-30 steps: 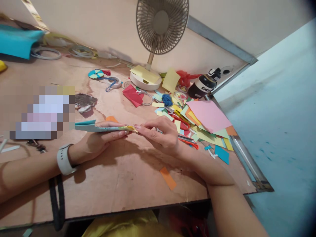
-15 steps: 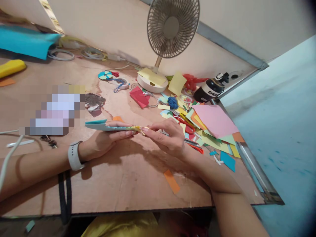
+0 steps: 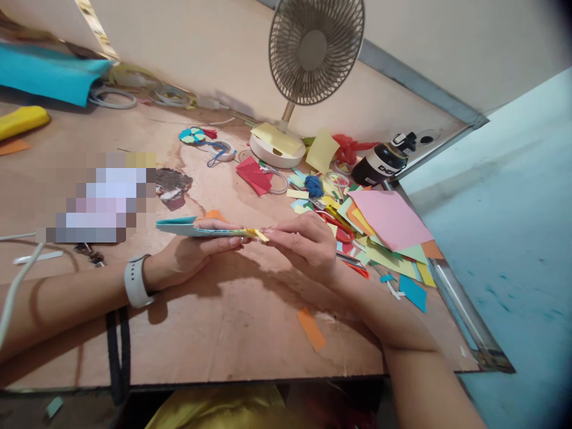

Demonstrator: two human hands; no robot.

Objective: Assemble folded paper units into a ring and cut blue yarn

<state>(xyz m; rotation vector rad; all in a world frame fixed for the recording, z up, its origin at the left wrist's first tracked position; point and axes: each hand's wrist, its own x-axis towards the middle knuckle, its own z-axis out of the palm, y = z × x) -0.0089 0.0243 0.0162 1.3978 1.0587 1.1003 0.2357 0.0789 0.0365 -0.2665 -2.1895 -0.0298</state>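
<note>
My left hand [image 3: 190,256], with a white watch on the wrist, grips a flat light-blue paper piece [image 3: 179,228] held edge-on above the wooden table [image 3: 232,322]. Its fingers curl round the piece's underside and right end. My right hand [image 3: 304,244] pinches a small yellow paper bit [image 3: 259,235] at the right tip of that blue piece. Both hands meet over the middle of the table. An orange scrap [image 3: 215,214] shows just behind the blue piece.
A pile of coloured paper sheets [image 3: 384,226] lies to the right, with a pink sheet on top. A desk fan [image 3: 308,65] stands at the back. A black bottle [image 3: 382,167] lies by the wall. An orange strip [image 3: 311,329] lies near the front edge. Cables [image 3: 111,98] lie at the back left.
The view has shifted a little, so everything sits slightly further right. Both hands stay together on the blue piece, and my right fingers have closed in on its yellow tip.
</note>
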